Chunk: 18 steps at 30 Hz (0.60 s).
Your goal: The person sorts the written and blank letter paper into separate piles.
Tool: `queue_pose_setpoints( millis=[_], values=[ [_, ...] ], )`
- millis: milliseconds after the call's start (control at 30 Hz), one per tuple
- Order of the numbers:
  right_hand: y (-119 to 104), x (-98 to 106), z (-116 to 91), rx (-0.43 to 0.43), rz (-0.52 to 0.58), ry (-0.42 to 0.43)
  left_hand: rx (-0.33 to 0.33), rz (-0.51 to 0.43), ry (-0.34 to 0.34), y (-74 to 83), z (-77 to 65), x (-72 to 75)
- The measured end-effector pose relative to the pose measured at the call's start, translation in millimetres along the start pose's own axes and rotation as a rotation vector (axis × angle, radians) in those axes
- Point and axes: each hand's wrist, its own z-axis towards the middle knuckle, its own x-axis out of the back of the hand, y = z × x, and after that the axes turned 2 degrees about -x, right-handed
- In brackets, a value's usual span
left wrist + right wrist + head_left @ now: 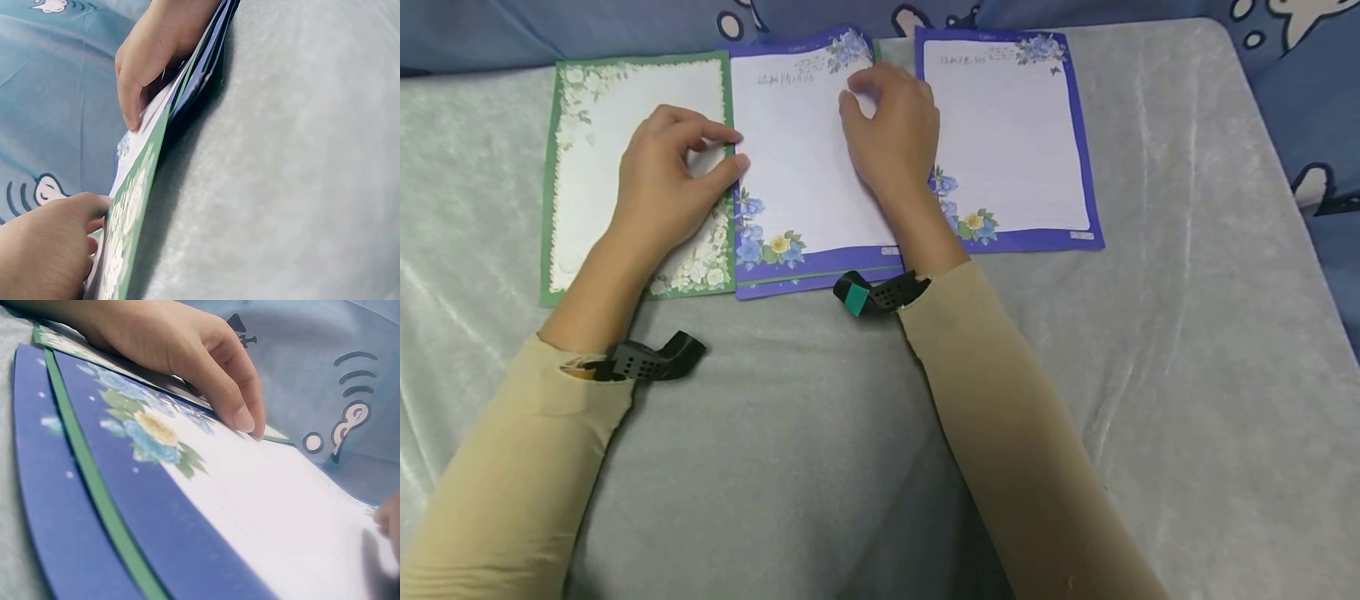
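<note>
A middle stack of writing sheets, with a blue-bordered floral sheet on top, lies between my hands. Its top right corner curls up slightly. My left hand rests over a green-bordered floral sheet, thumb and index fingertips at the seam where the two borders meet. On the stack's upper right, my right hand touches the top sheet with thumb and index fingertips; its other fingers are hidden. In the right wrist view, green and blue edges of lower sheets stick out under the top one.
To the right lies another blue-bordered sheet with handwriting at its top. Grey velvety cloth covers the table. Blue patterned fabric runs along the far edge and the right side. Both wrists wear black bands.
</note>
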Motion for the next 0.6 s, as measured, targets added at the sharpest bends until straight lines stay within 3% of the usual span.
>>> queue_pose_setpoints(
  millis=[600],
  values=[
    [-0.5,-0.9,0.6,-0.003,0.000,-0.002,-0.004,0.001,0.011,-0.7,1.1,-0.3]
  ],
)
